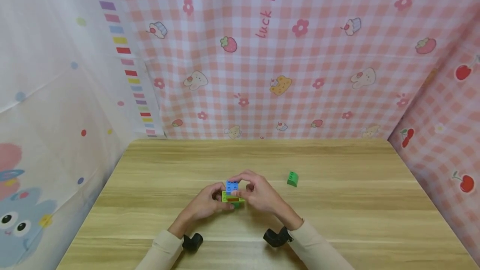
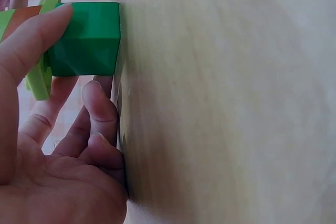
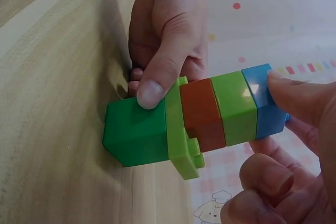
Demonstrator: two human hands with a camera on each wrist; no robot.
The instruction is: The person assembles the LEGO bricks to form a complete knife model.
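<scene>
A stack of bricks stands upright on the wooden table. In the right wrist view its dark green brick (image 3: 136,132) is lowest, then a light green plate (image 3: 181,135), a brown-red brick (image 3: 203,114), a light green brick (image 3: 234,108) and a blue brick (image 3: 264,100) on top. The left hand (image 1: 205,201) holds the lower part, its thumb across the dark green brick (image 2: 86,38) and the plate's edge. At the top, the right hand (image 1: 260,193) pinches the blue brick (image 1: 232,186) between thumb and fingers.
A separate green brick (image 1: 292,179) with a curved side lies on the table (image 1: 337,220) to the right of the stack, beyond the right hand. Patterned cloths hang behind and beside the table. Black devices are strapped at both wrists.
</scene>
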